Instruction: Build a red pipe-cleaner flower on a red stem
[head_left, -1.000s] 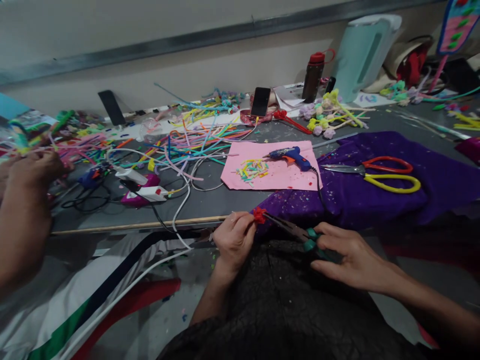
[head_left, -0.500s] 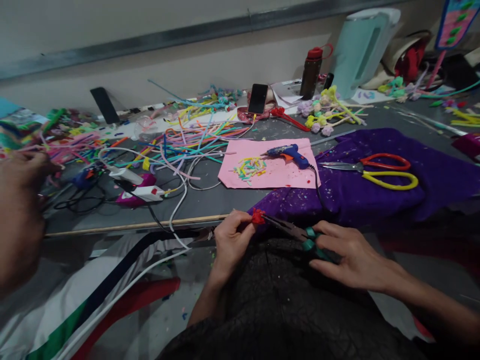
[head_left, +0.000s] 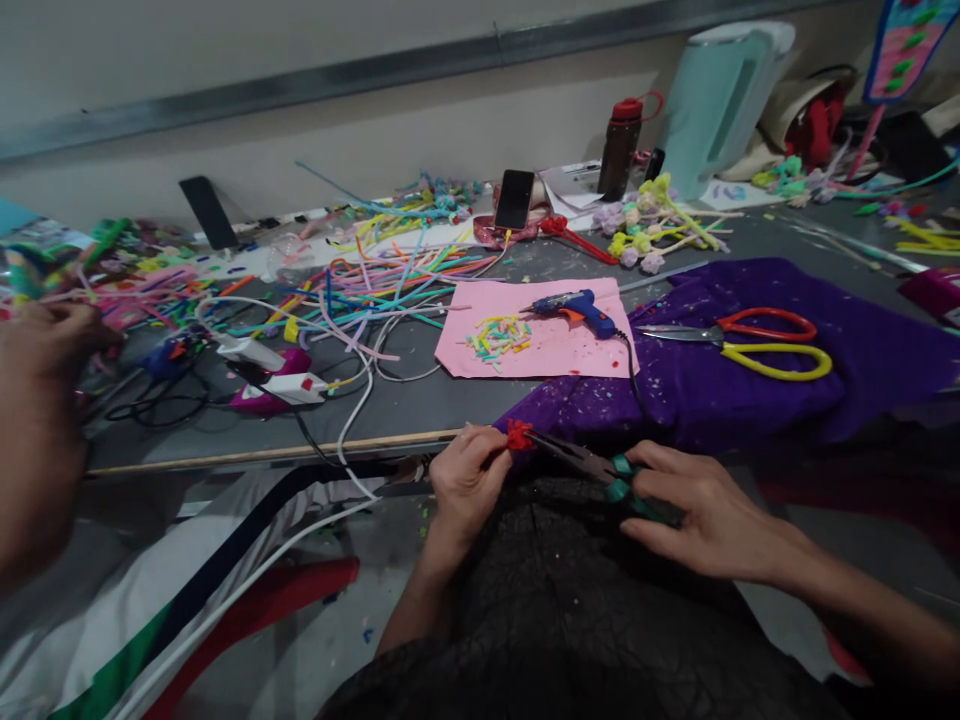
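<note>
Between thumb and fingers, my left hand (head_left: 469, 480) pinches a small red fuzzy flower (head_left: 519, 435), which looks made of pipe cleaner. My right hand (head_left: 686, 500) is wrapped round the green handles of long-nose pliers (head_left: 581, 460). The pliers' tips touch the flower's right side. Both hands are over my lap at the table's front edge. Beyond them, a blue glue gun (head_left: 574, 308) lies on a pink sheet (head_left: 540, 360) beside a pile of short cut pieces (head_left: 499, 338). Scissors (head_left: 772, 343) with red and yellow handles rest on a purple cloth (head_left: 720, 400).
Loose pipe cleaners (head_left: 390, 275) cover the table's middle left. Nearby are a power strip (head_left: 277, 385) and a white cable (head_left: 352, 420) hanging over the edge. A phone (head_left: 514, 198), bottle (head_left: 621, 150) and kettle (head_left: 716, 110) stand behind. Another person's arm (head_left: 37, 430) reaches in at left.
The flower and my left fingers have shifted very slightly right; the pliers' tips stay at the flower. At far left, the other person's striped fuzzy piece has moved a little.
</note>
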